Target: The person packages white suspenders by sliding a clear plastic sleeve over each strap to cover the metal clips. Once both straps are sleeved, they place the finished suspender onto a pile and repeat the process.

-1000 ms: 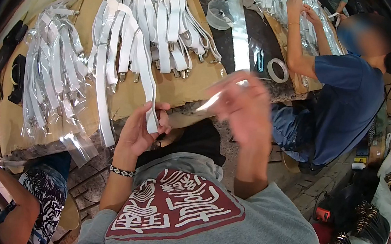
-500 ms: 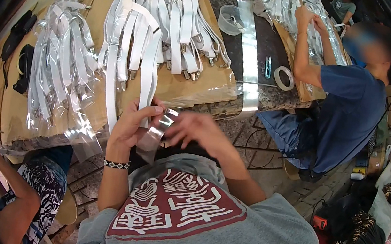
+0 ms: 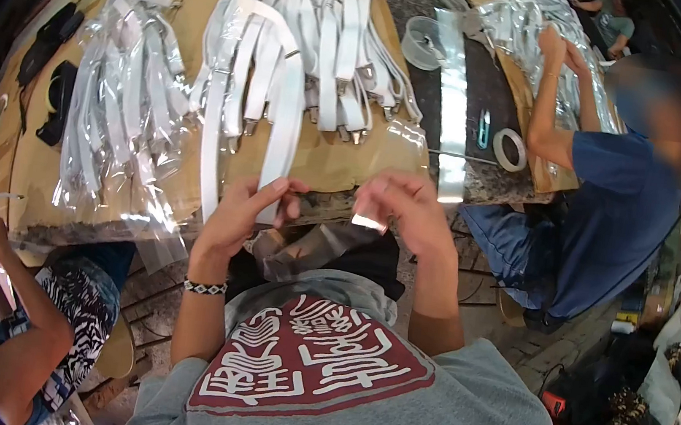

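White elastic suspenders point(image 3: 283, 137) with metal clips and adjusters hang over the front edge of the cardboard-topped table. My left hand point(image 3: 236, 215) is closed at the lower end of one strap, its thumb and fingers curled around it. My right hand point(image 3: 408, 212) is apart to the right, with its fingers pinched on the shiny edge of a clear plastic bag point(image 3: 310, 253). The bag stretches low between my two hands, over my lap. A pile of more white suspenders point(image 3: 341, 38) lies just beyond my hands.
Suspenders in clear bags point(image 3: 126, 93) lie to the left. Right of the pile are a clear round tub point(image 3: 423, 43), thread snips point(image 3: 484, 130) and a tape roll point(image 3: 510, 150). A co-worker in a blue shirt point(image 3: 611, 220) sits at right; another person's arm point(image 3: 27, 310) is at lower left.
My right hand has moved right, away from my left hand, drawing the plastic bag out between them. My left hand stays at the strap. The view has shifted slightly.
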